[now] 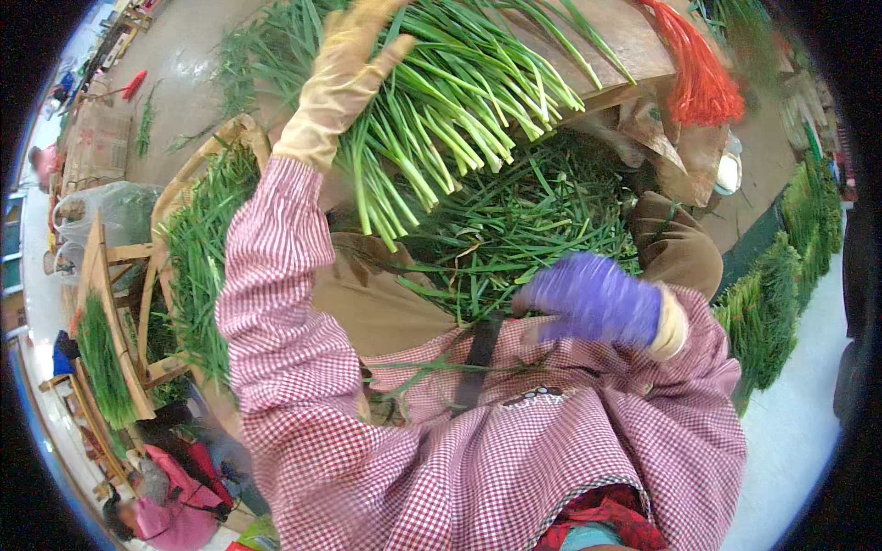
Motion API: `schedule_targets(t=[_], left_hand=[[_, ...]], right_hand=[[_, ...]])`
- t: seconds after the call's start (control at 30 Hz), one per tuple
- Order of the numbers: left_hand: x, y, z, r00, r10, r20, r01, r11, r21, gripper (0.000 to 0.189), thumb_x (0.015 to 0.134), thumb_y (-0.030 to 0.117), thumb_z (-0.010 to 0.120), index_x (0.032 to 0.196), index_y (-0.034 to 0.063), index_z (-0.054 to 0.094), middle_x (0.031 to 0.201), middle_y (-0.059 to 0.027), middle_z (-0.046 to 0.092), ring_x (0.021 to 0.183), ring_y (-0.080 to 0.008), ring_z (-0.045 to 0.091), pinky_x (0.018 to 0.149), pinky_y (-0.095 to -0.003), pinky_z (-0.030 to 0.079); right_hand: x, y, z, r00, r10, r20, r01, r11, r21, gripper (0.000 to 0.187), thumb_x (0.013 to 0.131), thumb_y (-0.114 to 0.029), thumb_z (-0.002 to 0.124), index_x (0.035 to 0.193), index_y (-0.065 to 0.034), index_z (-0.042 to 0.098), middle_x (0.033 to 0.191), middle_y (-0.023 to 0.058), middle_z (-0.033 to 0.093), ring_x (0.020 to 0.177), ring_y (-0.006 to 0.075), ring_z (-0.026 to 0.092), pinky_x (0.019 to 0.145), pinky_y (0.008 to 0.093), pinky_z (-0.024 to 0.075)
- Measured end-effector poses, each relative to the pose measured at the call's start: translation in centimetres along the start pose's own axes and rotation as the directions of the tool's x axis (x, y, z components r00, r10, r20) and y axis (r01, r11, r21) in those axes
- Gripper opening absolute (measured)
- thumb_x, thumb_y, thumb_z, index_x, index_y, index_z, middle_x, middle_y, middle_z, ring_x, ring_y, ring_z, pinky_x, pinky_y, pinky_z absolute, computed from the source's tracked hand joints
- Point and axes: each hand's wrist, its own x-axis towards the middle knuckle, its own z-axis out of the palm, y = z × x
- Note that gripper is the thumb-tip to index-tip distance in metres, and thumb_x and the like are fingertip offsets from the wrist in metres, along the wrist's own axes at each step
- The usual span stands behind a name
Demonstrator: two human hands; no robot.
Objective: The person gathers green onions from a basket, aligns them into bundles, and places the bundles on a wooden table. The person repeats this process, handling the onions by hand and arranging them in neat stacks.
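Observation:
My left hand (348, 82), in a pale cream rubber glove, lies palm down on a spread heap of long green stalks with pale cut ends (455, 124), its thumb apart from the fingers; the fingertips reach the picture's top edge. The stalks rest on a wooden board (641, 62) before me. My right hand (592, 299), in a purple glove over a cream cuff, is blurred near my lap, fingers towards the left; whether it holds anything is unclear. Below the board, loose green leaves and trimmings (524, 227) fill the space between my knees.
Red ties (703, 76) hang over the board's right corner. Green bundles (765, 310) stand in rows at right. A wooden-framed container (169, 200) with greens is at left, beside a plank (110, 296) bearing another bundle. A person in pink (172, 516) sits at lower left.

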Motion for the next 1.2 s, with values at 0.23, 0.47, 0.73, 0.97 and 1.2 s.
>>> schedule_targets(t=[0.23, 0.47, 0.73, 0.97, 1.2], left_hand=[[-6.1, 1.3, -4.1, 0.694, -0.640, -0.329, 0.502, 0.758, -0.417, 0.081, 0.085, 0.050, 0.065, 0.144, 0.0041, 0.032, 0.148, -0.0187, 0.031, 0.137, -0.0320, 0.030, 0.113, -0.0449, 0.026], [-6.5, 3.8, -1.0, 0.626, -0.774, -0.092, 0.689, 0.605, -0.399, 0.106, 0.069, 0.054, 0.079, 0.149, 0.0100, 0.026, 0.153, -0.0255, 0.019, 0.143, -0.0374, 0.018, 0.116, -0.0431, 0.018], [-2.3, 1.3, 2.0, 0.611, -0.790, -0.044, 0.787, 0.602, 0.132, 0.093, 0.073, 0.045, 0.075, 0.149, 0.0310, 0.023, 0.158, -0.0102, 0.012, 0.145, -0.0359, 0.009, 0.109, -0.0673, 0.014], [-5.1, -0.3, 1.6, 0.693, -0.575, -0.435, 0.551, 0.811, -0.195, 0.075, 0.070, -0.008, 0.056, 0.141, 0.0113, 0.040, 0.142, -0.0134, 0.040, 0.132, -0.0320, 0.037, 0.113, -0.0357, 0.028], [-8.0, 1.4, 0.6, 0.154, -0.916, -0.372, 0.427, 0.401, -0.810, 0.070, 0.078, -0.010, 0.055, 0.143, 0.0081, 0.037, 0.151, -0.0109, 0.031, 0.139, -0.0247, 0.029, 0.115, -0.0350, 0.021]], right_hand=[[4.4, 6.7, -7.7, 0.575, -0.196, -0.794, -0.047, 0.961, -0.271, 0.041, 0.084, -0.024, 0.070, 0.119, -0.0066, 0.059, 0.114, 0.0138, 0.063, 0.108, 0.0296, 0.061, 0.091, 0.0374, 0.0482], [9.2, 11.4, -11.7, 0.593, 0.060, -0.803, -0.368, 0.907, -0.204, 0.065, 0.087, -0.052, 0.060, 0.129, -0.0035, 0.052, 0.130, 0.0193, 0.054, 0.122, 0.0342, 0.050, 0.103, 0.0414, 0.0397], [14.7, 11.3, -11.2, 0.646, 0.117, -0.754, -0.453, 0.854, -0.255, 0.070, 0.084, -0.055, 0.057, 0.137, -0.0092, 0.047, 0.143, 0.0149, 0.044, 0.132, 0.0336, 0.041, 0.109, 0.0456, 0.0304], [15.5, 12.4, -9.5, 0.565, 0.003, -0.825, -0.389, 0.883, -0.263, 0.055, 0.088, -0.042, 0.058, 0.133, -0.0122, 0.049, 0.139, 0.0138, 0.047, 0.126, 0.0323, 0.046, 0.105, 0.0461, 0.0340], [16.0, 14.0, -9.4, 0.478, -0.053, -0.877, -0.279, 0.937, -0.209, 0.044, 0.091, -0.037, 0.054, 0.129, -0.0135, 0.054, 0.135, 0.0122, 0.052, 0.122, 0.0318, 0.050, 0.104, 0.0451, 0.0362]])
